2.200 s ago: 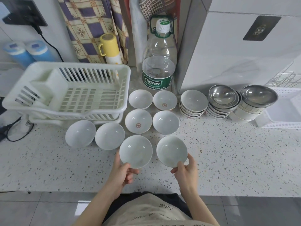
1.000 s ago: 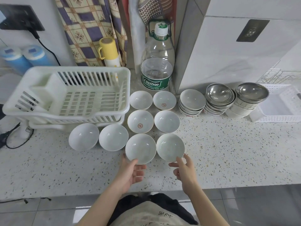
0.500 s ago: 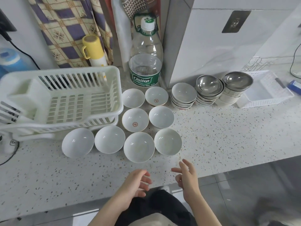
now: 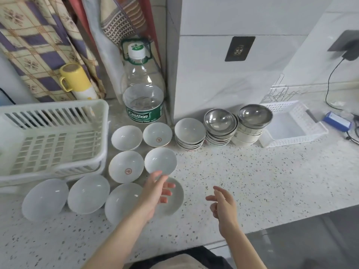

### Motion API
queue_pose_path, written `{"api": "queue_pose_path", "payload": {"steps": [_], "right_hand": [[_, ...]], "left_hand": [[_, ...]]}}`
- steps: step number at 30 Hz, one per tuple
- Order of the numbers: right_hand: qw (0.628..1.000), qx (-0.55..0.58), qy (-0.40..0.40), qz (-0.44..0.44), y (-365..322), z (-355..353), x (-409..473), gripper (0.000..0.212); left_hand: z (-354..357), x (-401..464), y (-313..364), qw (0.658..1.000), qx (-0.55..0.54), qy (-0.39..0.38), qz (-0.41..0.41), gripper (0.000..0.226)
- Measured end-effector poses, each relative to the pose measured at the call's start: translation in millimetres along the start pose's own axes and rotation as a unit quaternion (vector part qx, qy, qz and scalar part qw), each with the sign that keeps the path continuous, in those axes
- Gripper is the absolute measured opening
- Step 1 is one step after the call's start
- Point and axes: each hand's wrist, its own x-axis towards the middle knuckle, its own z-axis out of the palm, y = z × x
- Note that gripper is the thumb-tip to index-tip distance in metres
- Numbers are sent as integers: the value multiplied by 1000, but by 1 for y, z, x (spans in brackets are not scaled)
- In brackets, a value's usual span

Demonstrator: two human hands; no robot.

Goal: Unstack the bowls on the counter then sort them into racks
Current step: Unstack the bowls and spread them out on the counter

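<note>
Both hands have let go of the two nearest bowls and lifted off the speckled counter [image 4: 252,181]: the left hand [image 4: 155,193] hovers, fingers loose and empty, over the near white bowl [image 4: 172,202], and the right hand [image 4: 223,204] hangs relaxed, holding nothing. Eight white bowls now lie singly beside the white dish rack [image 4: 52,140]. Three stacks [image 4: 221,131] remain, so unstacking likely continues. The water bottle [image 4: 142,94] label reads "Cestbon".
</note>
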Motion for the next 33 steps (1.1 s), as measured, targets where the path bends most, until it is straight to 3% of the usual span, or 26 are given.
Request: {"api": "queue_pose_path", "payload": {"steps": [3,7,14,24,33], "right_hand": [[999,-10,-28,-13,-28,-11,25,19],[997,-28,-62,-21,-54,-16,51,20],[995,-40,-95,-12,-66,-21,80,21],[990,-52,-126,28,-64,-9,101,20],[978,-141,-91,-125,-80,17,110,26]], "left_hand": [[34,33,24,1000,13,18,14,63],[68,68,52,998,23,50,32,73],[96,103,77,994,37,81,62,55],[96,115,75,989,58,113,77,67],[82,97,82,991,11,100,93,72]]}}
